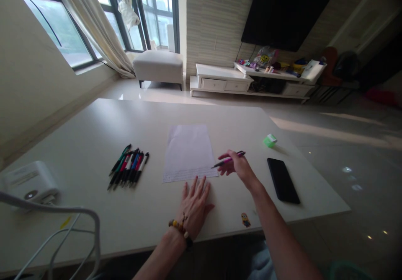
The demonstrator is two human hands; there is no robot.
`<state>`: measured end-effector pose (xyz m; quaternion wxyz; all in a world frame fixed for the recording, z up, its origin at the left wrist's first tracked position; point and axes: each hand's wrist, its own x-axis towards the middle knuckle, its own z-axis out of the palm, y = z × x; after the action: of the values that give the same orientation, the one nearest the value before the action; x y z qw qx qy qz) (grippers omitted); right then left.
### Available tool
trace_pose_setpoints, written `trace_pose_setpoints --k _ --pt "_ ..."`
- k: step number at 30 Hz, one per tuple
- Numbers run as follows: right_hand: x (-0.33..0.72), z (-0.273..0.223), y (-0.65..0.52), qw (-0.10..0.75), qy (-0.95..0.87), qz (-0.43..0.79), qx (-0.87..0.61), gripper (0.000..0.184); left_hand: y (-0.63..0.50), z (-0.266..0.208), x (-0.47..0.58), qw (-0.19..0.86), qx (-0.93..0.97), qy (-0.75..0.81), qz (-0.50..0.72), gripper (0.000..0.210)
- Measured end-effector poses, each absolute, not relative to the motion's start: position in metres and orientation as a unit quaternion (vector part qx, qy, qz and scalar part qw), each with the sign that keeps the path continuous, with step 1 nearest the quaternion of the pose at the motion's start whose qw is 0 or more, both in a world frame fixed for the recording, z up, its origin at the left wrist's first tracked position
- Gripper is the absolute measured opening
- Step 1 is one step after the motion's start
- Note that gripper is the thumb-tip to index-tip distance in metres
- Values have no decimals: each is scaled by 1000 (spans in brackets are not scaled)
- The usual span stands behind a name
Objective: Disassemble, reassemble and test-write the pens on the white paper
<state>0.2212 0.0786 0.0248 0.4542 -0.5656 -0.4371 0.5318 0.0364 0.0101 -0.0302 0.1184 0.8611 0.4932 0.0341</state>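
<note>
A sheet of paper [190, 150] lies mid-frame; at its lower right is the tip of a pen [226, 161] pinched by the right hand [237, 167]. The left hand [195, 202], fingers spread, rests by its bottom edge; more pens [128, 167] lie left of centre, a phone [283, 180] lower right

The smooth white surface [232, 123] bears a white rectangular paper sheet [190, 149], slim multicoloured pens [130, 168] at its nine o'clock, a flat black phone [283, 180] towards four.
</note>
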Motion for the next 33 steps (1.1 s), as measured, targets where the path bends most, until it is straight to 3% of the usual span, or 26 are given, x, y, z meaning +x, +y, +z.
trace_pose_setpoints --k 3,8,17,33 --pt "214 16 83 442 -515 462 -571 26 12 -33 39 107 844 525 33 58" --pt "204 -2 97 416 -552 436 -576 29 14 -36 35 104 841 530 27 62" --pt "199 -53 104 469 -528 238 -667 20 13 -36 33 120 842 523 57 58" --pt "197 -57 104 458 -528 243 -673 19 13 -39 33 123 840 523 73 58"
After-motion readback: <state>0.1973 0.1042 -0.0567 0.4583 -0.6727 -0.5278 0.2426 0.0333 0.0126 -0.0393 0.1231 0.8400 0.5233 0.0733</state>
